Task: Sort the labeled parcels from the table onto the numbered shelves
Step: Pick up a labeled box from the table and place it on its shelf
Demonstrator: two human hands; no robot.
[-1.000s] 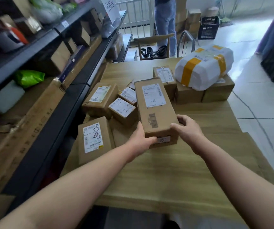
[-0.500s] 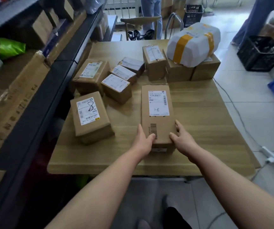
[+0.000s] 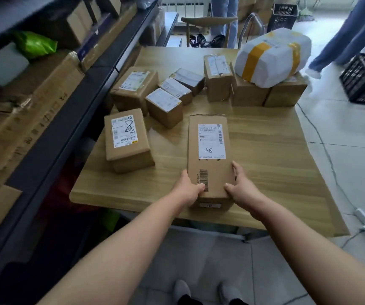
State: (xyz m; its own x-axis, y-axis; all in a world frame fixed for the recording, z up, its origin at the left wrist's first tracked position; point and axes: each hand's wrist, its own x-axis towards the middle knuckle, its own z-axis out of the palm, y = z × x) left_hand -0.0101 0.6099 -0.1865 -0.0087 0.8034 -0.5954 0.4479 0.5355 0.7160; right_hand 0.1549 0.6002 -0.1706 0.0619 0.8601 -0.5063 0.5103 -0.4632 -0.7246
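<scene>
The long cardboard box [image 3: 209,155] lies flat on the wooden table [image 3: 276,150], close to the near edge. The left hand [image 3: 187,190] holds its left side and the right hand [image 3: 243,188] holds its right side. Both thumbs [image 3: 200,187] curl over the top. The other fingers [image 3: 235,167] hug the sides.

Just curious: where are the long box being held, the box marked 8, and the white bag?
long box [image 3: 211,142], head view: on its white label.
box marked 8 [image 3: 124,132], head view: on its label.
white bag [image 3: 276,49], head view: its white top.
</scene>
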